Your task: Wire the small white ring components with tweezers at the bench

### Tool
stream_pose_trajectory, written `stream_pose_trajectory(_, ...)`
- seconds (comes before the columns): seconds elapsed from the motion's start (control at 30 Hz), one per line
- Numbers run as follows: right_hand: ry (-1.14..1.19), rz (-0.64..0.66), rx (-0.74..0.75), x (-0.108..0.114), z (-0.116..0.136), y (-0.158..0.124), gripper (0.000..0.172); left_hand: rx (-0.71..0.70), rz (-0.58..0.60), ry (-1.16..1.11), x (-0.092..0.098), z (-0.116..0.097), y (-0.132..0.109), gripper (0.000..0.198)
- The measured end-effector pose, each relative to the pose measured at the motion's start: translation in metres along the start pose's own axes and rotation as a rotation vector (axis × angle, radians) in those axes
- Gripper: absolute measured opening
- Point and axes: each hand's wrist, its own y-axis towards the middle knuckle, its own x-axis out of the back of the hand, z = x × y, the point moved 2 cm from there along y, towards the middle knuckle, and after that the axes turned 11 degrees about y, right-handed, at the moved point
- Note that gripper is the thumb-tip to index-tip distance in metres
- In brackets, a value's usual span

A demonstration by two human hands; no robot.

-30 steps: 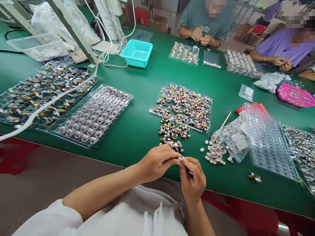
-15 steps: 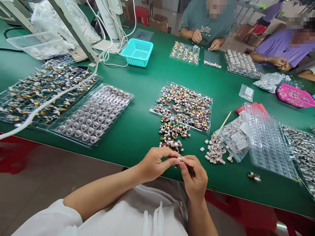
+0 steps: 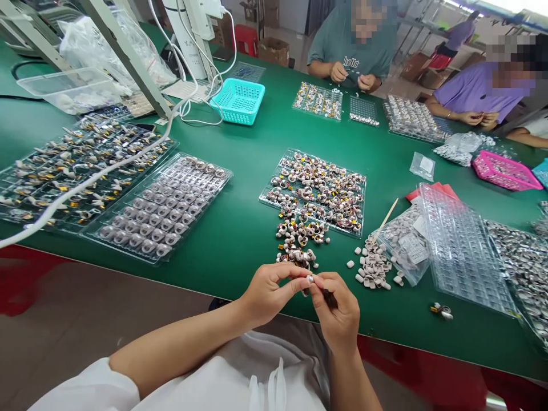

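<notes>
Barely anything's moved since half a second ago, just the whole view tipping up slightly; both hands are in pretty much the same spot at the near edge of the green table [image 3: 240, 234]. Left hand [image 3: 268, 294] has thumb and forefinger pinched on a small silvery part [image 3: 309, 279], and the right hand [image 3: 338, 311] grips it from the other side, so they basically meet there. Something dark sits under the right fingers, too hidden to tell. Just beyond is a loose pile of ring-like parts [image 3: 302, 233], then a loaded clear tray [image 3: 266, 197]. Pale caps [image 3: 373, 268] lie to the right.
</notes>
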Motion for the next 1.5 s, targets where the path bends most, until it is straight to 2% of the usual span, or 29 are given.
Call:
stream_pose_trajectory(0.17, 0.029, 0.032, -0.154, 0.002, -0.003, 0.002, 0.003, 0.005, 0.003, -0.002, 0.0, 0.003, 0.0, 0.016)
stream_pose_trajectory(0.3, 0.015, 0.065, -0.258, 0.002, -0.005, 0.005, 0.006, 0.062, 0.007, -0.033, 0.001, 0.004, 0.002, 0.016)
stream_pose_trajectory(0.6, 0.046, 0.113, -0.09, 0.005, -0.002, 0.011, 0.008, 0.396, 0.136, -0.475, -0.002, 0.01, 0.011, 0.023)
stream_pose_trajectory(0.77, 0.07, 0.194, -0.109, 0.008, 0.002, 0.014, 0.007, 0.519, 0.317, -0.587, 0.001, 0.014, 0.02, 0.031)
stream_pose_trajectory(0.87, 0.122, 0.226, -0.136, 0.009, 0.004, 0.015, 0.006, 0.524, 0.417, -0.591, 0.004, 0.014, 0.025, 0.035)
stream_pose_trajectory(0.97, 0.143, 0.249, -0.128, 0.009, 0.007, 0.015, 0.007, 0.501, 0.468, -0.606, 0.004, 0.013, 0.025, 0.035)
stream_pose_trajectory(1.27, 0.164, 0.254, -0.133, 0.005, 0.006, 0.01, 0.008, 0.524, 0.441, -0.629, 0.003, 0.015, 0.016, 0.033)
stream_pose_trajectory(1.43, 0.158, 0.136, -0.09, -0.001, 0.011, 0.006, 0.008, 0.486, 0.479, -0.513, 0.004, 0.015, 0.014, 0.031)
stream_pose_trajectory(1.5, 0.161, 0.071, -0.094, -0.001, 0.012, 0.007, 0.012, 0.437, 0.52, -0.524, 0.002, 0.017, 0.017, 0.039)
